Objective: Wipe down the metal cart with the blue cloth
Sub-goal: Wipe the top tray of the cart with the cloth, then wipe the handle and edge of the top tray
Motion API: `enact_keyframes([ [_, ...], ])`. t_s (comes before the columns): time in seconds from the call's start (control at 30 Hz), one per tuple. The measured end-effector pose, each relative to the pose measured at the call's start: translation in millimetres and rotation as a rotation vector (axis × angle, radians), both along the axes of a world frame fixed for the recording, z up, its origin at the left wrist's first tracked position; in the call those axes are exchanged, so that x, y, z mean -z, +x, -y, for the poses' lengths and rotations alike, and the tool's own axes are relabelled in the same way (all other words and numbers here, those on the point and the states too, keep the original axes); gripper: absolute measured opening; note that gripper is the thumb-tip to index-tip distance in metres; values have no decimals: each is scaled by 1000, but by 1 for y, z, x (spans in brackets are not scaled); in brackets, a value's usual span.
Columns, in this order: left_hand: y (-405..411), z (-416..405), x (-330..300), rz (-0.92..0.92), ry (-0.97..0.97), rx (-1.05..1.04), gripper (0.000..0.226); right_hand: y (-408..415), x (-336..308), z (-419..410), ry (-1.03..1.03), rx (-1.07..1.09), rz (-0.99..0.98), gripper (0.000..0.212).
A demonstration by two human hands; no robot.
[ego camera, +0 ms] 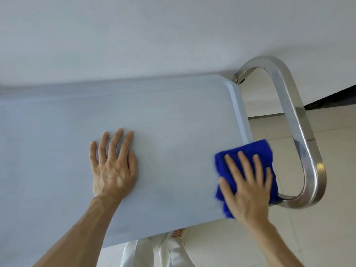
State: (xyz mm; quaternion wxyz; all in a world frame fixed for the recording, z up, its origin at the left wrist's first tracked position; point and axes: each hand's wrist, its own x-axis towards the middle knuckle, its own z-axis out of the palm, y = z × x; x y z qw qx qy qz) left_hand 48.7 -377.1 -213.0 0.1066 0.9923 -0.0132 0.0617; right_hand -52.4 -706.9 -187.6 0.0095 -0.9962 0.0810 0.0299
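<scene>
My right hand point(245, 182) lies flat, fingers spread, pressing the blue cloth point(248, 151) onto the metal cart point(154, 116) top's near right edge, beside its handle point(300, 120). My left hand point(113, 164), flat and empty, probably steadies the cart.

Single head-worn view, close above the cart top point(173, 116), facing steeply down

The cart point(163, 116) top is a pale, flat metal sheet (raised lip at its right end). On it lie a folded blue cloth point(248, 151) at the right edge and two flat hands, left point(113, 168) and right point(246, 187).
</scene>
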Motion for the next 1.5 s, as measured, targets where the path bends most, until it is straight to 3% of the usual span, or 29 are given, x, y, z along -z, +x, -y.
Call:
enact_keyframes([
  [0.13, -1, -1, -1, -7, 0, 6, 48, 14, 4, -22, -42, 214, 52, 59],
  [0.2, -3, -1, -3, -19, -6, 6, 48, 5, 5, -60, -34, 223, 81, 61],
  [0.47, -2, 0, -12, -91, -37, 19, 49, -48, 6, -211, 191, -113, 33, 67],
  [0.63, -3, -3, -11, -107, -73, 37, 50, -53, 5, -155, 210, -265, 105, 57],
  [0.83, -5, -5, -13, -131, -118, 56, 51, -56, -5, -78, 123, 16, 145, 44],
  [0.93, -5, -7, -20, -199, -155, 67, 51, -52, -30, -57, 101, 104, 45, 40],
  [1.07, -2, -13, -45, -317, -149, 120, 54, -39, -71, -38, 329, 241, -120, 36],
  [1.17, 0, -16, -69, -351, -168, 156, 46, -38, -119, -25, 587, 359, 3, 34],
  [1.23, -4, -12, -84, -364, -253, 150, 37, -38, -151, -15, 630, 329, 122, 34],
  [1.4, -35, 25, -122, -384, -431, 234, 30, -21, -211, 25, 430, 210, 472, 41],
  [1.5, -55, 59, -144, -393, -504, 250, 27, -4, -215, 47, 299, 200, 489, 40],
])
